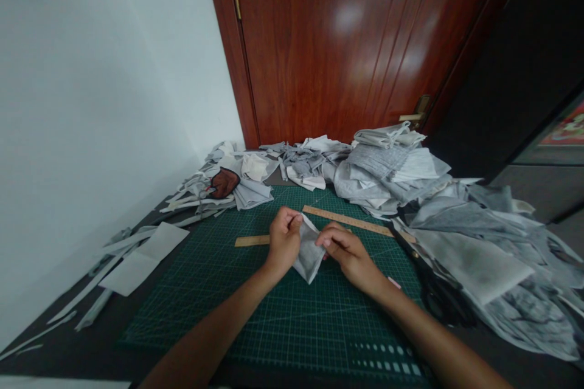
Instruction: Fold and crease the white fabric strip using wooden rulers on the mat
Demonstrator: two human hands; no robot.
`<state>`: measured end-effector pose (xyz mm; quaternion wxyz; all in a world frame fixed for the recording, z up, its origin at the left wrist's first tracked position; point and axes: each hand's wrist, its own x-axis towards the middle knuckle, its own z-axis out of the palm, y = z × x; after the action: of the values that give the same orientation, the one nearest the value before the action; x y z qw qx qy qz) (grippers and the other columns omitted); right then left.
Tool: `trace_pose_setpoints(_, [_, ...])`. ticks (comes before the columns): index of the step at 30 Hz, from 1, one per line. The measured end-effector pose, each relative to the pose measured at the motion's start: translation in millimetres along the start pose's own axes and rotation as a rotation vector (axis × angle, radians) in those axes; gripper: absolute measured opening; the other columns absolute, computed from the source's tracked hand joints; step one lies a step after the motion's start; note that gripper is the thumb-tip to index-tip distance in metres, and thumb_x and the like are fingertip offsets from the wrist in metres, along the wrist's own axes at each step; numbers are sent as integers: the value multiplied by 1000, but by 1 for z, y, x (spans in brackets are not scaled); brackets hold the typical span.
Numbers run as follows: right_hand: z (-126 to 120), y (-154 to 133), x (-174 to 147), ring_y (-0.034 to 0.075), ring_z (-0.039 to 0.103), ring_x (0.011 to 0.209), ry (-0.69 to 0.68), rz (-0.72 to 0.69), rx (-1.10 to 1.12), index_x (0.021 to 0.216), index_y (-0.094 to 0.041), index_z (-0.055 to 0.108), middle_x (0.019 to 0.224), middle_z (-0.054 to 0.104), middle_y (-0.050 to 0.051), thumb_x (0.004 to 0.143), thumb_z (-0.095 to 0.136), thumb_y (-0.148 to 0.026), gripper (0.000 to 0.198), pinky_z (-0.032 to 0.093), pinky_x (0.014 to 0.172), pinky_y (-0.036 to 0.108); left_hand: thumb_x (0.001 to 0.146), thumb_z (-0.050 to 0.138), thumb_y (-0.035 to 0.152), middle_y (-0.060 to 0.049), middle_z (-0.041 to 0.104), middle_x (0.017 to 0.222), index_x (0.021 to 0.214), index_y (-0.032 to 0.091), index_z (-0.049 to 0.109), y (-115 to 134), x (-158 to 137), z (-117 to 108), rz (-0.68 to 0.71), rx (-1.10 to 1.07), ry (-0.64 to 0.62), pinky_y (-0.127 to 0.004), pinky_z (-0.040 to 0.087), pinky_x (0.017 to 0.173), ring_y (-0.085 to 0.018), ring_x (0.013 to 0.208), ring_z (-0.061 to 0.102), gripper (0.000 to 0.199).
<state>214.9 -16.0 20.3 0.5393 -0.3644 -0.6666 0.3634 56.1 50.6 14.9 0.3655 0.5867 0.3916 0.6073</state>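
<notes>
A small grey piece of fabric (308,255), with a pale edge along its top, is held up between my two hands over the green cutting mat (274,328). My left hand (283,242) pinches its upper left corner between thumb and fingers. On the other side, my right hand (343,249) grips the right edge with bent fingers; the fingertips are partly hidden by the cloth. Beneath the hands a wooden ruler (252,240) lies on the mat, its middle covered by my left hand and the fabric. Behind them a second wooden ruler (351,220) slants to the right.
Black-handled scissors (440,295) lie at the mat's right edge, beside heaped grey fabric (493,255). A taller fabric stack (387,164) stands behind. Scraps with a brown piece (224,183) and a white sheet (143,259) lie left. A wall (114,73) and wooden door (319,42) border the table.
</notes>
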Motion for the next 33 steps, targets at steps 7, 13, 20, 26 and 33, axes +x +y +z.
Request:
trace_pose_setpoints(7, [2,-3,-5,21,66,86,116,-131,-215,101,-28,81,92,71,4,100,63,-30,18,49,75,34,88,61,23,3,62,69,80,22,60,-3,0,-6,62,98,-70,-25,42,64,-15,67,59,8])
trace_pose_setpoints(13, [3,-12,-8,22,67,100,-93,-196,-238,130,-33,72,112,71,6,100,61,-22,34,53,84,35,89,60,23,3,63,70,79,21,62,-7,5,-11,43,117,-227,-25,42,63,-15,66,59,10])
trace_pose_setpoints(20, [3,-8,-9,21,67,99,-131,-312,-313,131,-37,70,108,69,5,105,53,-22,34,54,83,35,87,63,24,1,65,71,78,20,64,-4,2,-10,11,78,-378,-24,43,63,-15,67,60,10])
trace_pose_setpoints(26, [-6,-18,-8,28,62,119,-179,-567,-714,113,-28,74,125,69,10,102,51,-13,29,44,99,48,83,63,23,1,65,72,76,20,63,4,-1,-10,33,54,-447,-24,42,62,-14,67,58,8])
trace_pose_setpoints(33, [-12,-9,-3,22,69,101,-218,-612,-693,119,-31,71,105,77,4,105,48,-15,31,45,90,41,84,67,31,3,59,63,75,19,60,6,1,-5,-113,-55,-434,-22,41,55,-12,58,54,16])
